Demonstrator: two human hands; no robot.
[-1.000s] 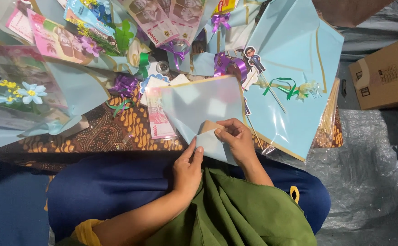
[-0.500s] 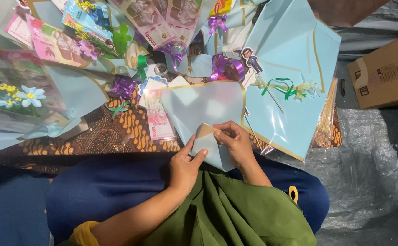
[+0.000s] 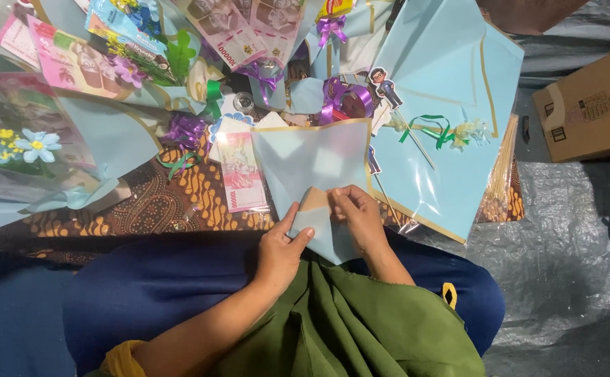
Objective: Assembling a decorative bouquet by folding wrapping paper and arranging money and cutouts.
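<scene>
A light blue wrapping sheet with a gold edge (image 3: pixel 312 157) lies over my lap, its lower corner folded up. My left hand (image 3: pixel 282 246) pinches the folded corner from the left, thumb on top. On the right side of the same fold, my right hand (image 3: pixel 356 215) presses down with bent fingers. A small tan piece (image 3: pixel 315 199) shows between the two hands, under the fold.
A pink banknote (image 3: pixel 241 171) lies left of the sheet. More blue wrapping sheets (image 3: pixel 451 91), purple and green ribbons (image 3: pixel 340 94), a paper figure on a stick (image 3: pixel 383 85), wrapped bouquets with artificial flowers (image 3: pixel 26 146) and a cardboard box (image 3: pixel 591 105) surround it. Grey plastic sheeting (image 3: pixel 563 258) covers the floor at right.
Both hands have shifted slightly on the sheet's lower corner, folding it further up; the tan piece now shows between them.
</scene>
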